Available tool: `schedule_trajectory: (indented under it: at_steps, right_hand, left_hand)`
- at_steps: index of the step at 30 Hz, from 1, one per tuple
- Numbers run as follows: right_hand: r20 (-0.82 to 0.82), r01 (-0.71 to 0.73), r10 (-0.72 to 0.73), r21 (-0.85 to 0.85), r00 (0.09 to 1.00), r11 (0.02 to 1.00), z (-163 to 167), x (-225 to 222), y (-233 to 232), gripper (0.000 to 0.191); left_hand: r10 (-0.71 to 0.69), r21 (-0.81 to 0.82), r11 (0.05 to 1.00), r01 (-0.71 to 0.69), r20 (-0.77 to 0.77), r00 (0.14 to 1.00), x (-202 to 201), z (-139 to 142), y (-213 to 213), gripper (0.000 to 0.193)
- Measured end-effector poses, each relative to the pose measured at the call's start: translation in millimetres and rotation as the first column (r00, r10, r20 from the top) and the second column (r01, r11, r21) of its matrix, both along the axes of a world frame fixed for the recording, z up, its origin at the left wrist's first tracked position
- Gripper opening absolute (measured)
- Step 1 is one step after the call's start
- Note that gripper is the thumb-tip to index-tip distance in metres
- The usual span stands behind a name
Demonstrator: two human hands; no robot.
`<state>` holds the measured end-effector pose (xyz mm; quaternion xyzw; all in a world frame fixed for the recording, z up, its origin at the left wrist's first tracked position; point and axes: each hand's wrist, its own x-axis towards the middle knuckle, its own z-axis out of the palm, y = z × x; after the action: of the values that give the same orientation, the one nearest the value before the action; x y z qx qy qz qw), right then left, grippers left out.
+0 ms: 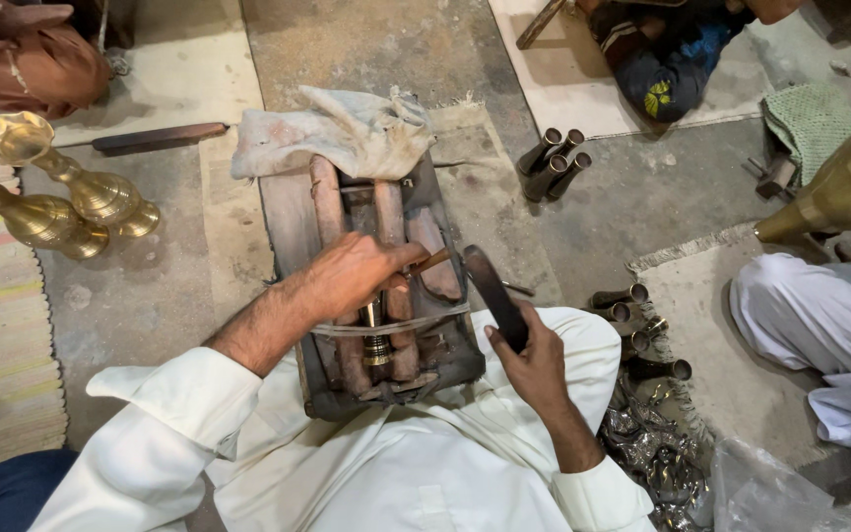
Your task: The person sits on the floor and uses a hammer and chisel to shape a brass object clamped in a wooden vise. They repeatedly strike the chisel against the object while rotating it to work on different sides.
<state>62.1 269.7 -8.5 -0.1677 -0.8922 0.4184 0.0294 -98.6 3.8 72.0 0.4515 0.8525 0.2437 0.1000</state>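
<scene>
A dark flat stick is gripped tight in the right hand, with its top end pointing up and away. The left hand is curled over a thin wooden-handled tool, which is pressed down onto a small brass piece. That brass piece is set upright between the worn wooden bars of a little floor lathe, right in front of the lap. A dirty cloth is laid over the far end of the lathe. Two shiny brass stands are seen to the left. Short metal tubes are lying on the floor to the right.
</scene>
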Motion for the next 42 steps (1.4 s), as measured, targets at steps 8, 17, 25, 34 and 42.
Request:
schedule_trajectory:
  at_steps: [8, 17, 25, 34, 42]
  right_hand:
    - [-0.418, -0.023, 0.156, 0.305, 0.895, 0.952, 26.6, -9.3, 2.0, 0.051]
    - [-0.344, -0.168, 0.359, 0.478, 0.867, 0.862, 67.0, -24.3, 11.4, 0.065]
    - [-0.237, -0.312, 0.578, 0.654, 0.781, 0.689, 137.1, -69.1, 6.1, 0.063]
    - [-0.025, -0.461, 0.759, 0.781, 0.651, 0.421, 197.8, -112.4, -22.0, 0.051]
    - [0.147, -0.399, 0.744, 0.901, 0.652, 0.171, 201.1, -125.4, -43.4, 0.035]
  left_hand:
    - [-0.048, -0.072, 0.996, 0.046, -0.036, 0.998, -1.1, 5.1, 1.7, 0.038]
    - [0.080, 0.161, 0.984, -0.079, 0.002, 0.997, 11.5, -7.2, -15.3, 0.031]
    - [0.335, 0.435, 0.845, -0.310, 0.021, 0.942, 40.7, -27.5, -26.2, 0.029]
    - [0.538, 0.556, 0.618, -0.556, 0.217, 0.814, 63.7, -45.6, -16.9, 0.026]
    - [0.671, 0.590, 0.480, -0.649, 0.231, 0.705, 76.1, -56.5, -8.7, 0.027]
